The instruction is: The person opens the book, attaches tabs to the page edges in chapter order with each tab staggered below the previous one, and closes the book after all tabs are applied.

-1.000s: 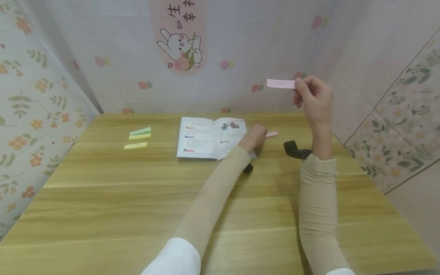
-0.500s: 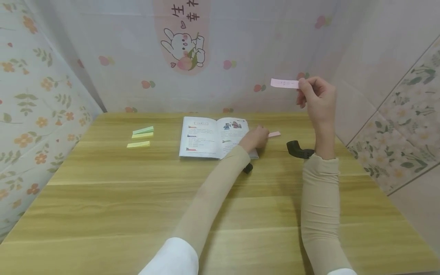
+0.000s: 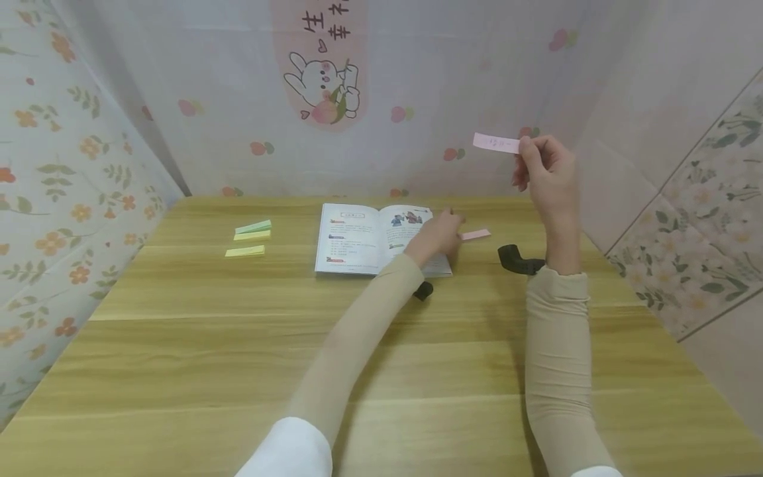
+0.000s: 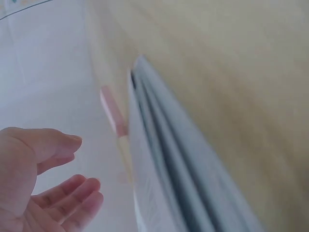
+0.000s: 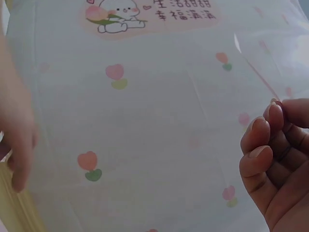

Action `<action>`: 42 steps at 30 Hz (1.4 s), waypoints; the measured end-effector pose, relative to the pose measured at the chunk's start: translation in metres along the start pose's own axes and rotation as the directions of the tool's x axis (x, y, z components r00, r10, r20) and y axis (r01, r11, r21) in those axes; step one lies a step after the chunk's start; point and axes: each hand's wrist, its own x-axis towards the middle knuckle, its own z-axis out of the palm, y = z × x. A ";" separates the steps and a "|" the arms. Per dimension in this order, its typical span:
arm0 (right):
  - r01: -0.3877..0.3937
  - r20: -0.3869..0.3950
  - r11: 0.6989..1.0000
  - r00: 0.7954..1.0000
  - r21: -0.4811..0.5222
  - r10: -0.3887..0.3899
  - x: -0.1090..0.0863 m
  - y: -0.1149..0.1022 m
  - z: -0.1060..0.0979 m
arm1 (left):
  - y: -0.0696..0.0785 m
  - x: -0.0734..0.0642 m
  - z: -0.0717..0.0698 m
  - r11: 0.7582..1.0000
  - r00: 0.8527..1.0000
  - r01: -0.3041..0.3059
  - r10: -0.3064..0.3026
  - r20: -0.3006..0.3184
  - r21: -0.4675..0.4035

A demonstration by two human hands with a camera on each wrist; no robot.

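- The pink strip (image 3: 496,143) is up in the air above the far right part of the table (image 3: 197,351), nearly level, its left end sticking out free; it bears handwriting too small to read.
- The right hand (image 3: 551,175) pinches the strip's right end between thumb and fingertips, the other fingers curled loosely beneath. That light hold at the very end looks right: it leaves most of the writing uncovered. A harder squeeze would likely crease thin paper.
- The right wrist view shows the strip almost edge-on and slightly bowed, so turning it gently and supporting the free end would probably keep it from curling.
- The left hand (image 3: 438,235) holds nothing; thumb and fingers are apart. It reaches across the right page; whether it touches the paper is unclear.
- The book (image 3: 348,242) lies open beneath that hand. If a page needs steadying, flat fingertips near the margin should serve best, clear of the print.
- Another pink paper (image 3: 476,234) lies just beyond the book's right edge, near the left hand; a careless sweep could nudge it.
- Well to the left lie a green paper (image 3: 253,226), a yellow paper (image 3: 252,235) just beside it, and a second yellow one (image 3: 245,252) nearer the person.
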 end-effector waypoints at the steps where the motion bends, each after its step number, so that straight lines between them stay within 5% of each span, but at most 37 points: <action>1: -0.009 0.006 1.000 1.000 0.010 0.009 0.000 0.002 0.000 | -0.002 -0.001 -0.003 1.000 1.000 -0.004 0.005 -0.010 0.005; 6: -0.029 0.024 0.999 0.999 0.033 0.028 0.002 0.016 0.002 | -0.014 -0.010 -0.017 0.998 0.998 -0.007 0.011 -0.061 0.057; 15: -0.142 0.056 0.990 0.988 0.016 0.141 0.006 0.051 0.000 | -0.045 -0.023 -0.030 0.992 0.990 0.075 -0.061 -0.128 0.104; 29: -0.227 0.105 0.957 0.963 -0.182 0.248 0.008 0.080 0.004 | -0.062 -0.034 -0.036 0.988 0.987 0.116 -0.104 -0.119 0.103; 42: -0.256 0.265 0.878 0.886 -0.404 0.380 0.018 0.127 0.022 | -0.067 -0.032 -0.039 0.979 0.985 0.165 -0.158 -0.065 0.117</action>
